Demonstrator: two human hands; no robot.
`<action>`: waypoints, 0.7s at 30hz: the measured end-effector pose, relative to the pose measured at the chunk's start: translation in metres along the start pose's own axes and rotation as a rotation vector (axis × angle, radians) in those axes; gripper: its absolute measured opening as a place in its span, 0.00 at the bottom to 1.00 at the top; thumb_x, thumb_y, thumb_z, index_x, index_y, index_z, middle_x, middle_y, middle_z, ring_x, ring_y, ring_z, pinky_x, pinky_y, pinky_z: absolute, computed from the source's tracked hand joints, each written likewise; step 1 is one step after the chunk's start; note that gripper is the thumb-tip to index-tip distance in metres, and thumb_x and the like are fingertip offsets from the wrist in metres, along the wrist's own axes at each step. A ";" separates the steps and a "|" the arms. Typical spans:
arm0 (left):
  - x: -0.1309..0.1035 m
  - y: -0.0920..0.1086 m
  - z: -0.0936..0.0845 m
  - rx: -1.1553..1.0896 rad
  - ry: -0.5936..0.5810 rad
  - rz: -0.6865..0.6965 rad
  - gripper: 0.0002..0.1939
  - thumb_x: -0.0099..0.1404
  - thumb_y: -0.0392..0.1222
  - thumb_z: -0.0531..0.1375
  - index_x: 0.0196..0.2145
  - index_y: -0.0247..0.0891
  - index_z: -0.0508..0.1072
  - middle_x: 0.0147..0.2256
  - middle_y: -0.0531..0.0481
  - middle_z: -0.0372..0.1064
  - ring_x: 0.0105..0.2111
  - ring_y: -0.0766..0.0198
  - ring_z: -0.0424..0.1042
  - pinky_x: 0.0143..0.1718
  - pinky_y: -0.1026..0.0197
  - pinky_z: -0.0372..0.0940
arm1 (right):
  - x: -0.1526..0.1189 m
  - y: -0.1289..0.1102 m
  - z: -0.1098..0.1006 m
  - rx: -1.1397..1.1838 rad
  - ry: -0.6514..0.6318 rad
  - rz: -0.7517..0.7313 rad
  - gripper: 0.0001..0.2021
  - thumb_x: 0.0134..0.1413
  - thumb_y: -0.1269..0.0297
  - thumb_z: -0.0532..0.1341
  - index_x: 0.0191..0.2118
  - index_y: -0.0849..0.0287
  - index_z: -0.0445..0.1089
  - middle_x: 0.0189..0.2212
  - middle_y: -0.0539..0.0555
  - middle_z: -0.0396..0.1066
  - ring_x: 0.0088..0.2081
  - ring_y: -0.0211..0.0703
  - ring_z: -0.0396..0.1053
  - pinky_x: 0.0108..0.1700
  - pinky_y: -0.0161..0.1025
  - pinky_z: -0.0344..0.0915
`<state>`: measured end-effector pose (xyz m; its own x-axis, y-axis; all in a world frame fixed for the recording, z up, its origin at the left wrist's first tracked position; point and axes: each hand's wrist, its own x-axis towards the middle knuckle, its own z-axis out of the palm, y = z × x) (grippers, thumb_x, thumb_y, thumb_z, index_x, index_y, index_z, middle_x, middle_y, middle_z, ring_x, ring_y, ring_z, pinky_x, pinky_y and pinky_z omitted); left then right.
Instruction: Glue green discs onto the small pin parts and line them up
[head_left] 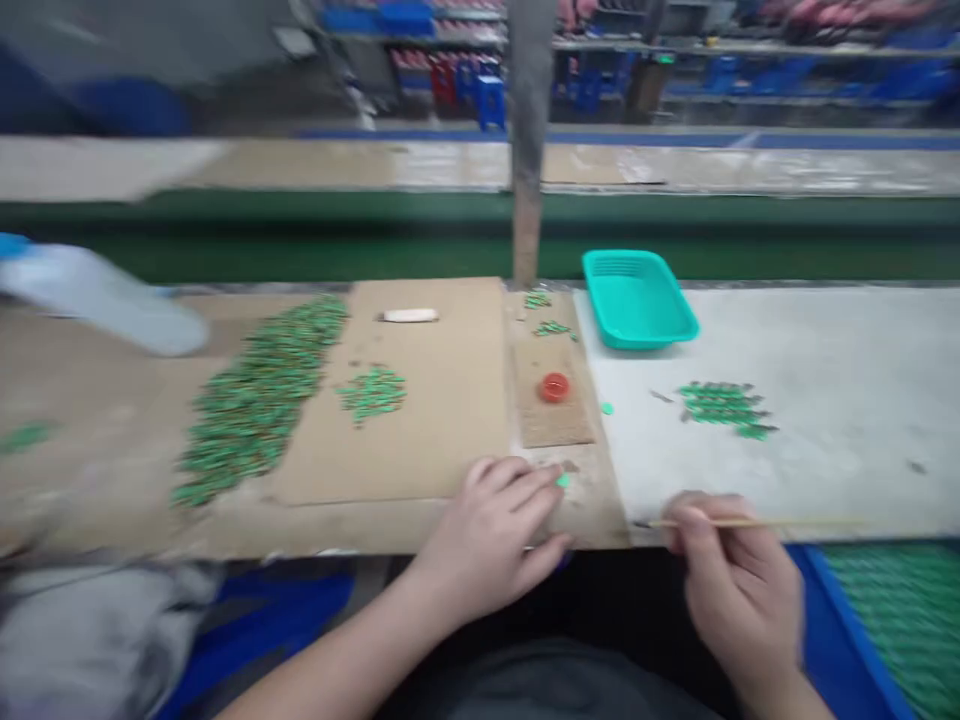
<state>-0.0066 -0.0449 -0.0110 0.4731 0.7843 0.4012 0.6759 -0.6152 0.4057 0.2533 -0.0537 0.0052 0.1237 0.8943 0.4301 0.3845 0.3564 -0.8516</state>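
Observation:
My left hand (pixel 506 525) lies at the table's front edge with fingers stretched out and thumb apart. Its fingertips are at a small green piece (pixel 563 481), perhaps touching it. In a pinch, my right hand (pixel 739 580) holds a thin wooden stick (pixel 787 522) level, its darker end pointing left. Ahead of the left hand, a small red cup (pixel 555 388) stands on a brown cardboard piece (pixel 556 430). Rows of small green pieces (pixel 721 404) lie on the white sheet (pixel 847 400) beyond my right hand. Another green piece (pixel 607 409) lies alone.
A turquoise basket (pixel 643 305) stands behind. Leftward are a cardboard sheet (pixel 442 420) with a green pile (pixel 373 393), a whitish stick-like object (pixel 409 315), a large heap of green pieces (pixel 262 390) and a tilted plastic bottle (pixel 112 300). A post (pixel 529 140) rises behind the table.

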 end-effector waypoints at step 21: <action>-0.055 -0.180 -0.189 0.413 -0.145 -0.832 0.20 0.79 0.55 0.67 0.61 0.43 0.78 0.62 0.42 0.77 0.57 0.52 0.79 0.60 0.43 0.79 | -0.005 0.028 -0.013 -0.088 -0.192 -0.155 0.11 0.75 0.56 0.66 0.39 0.51 0.83 0.38 0.54 0.88 0.39 0.52 0.89 0.45 0.39 0.87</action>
<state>-0.2612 0.0073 0.0496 -0.2054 0.9787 -0.0045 0.9623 0.2028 0.1814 0.2750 -0.0513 -0.0172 -0.1156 0.8690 0.4811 0.4643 0.4755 -0.7472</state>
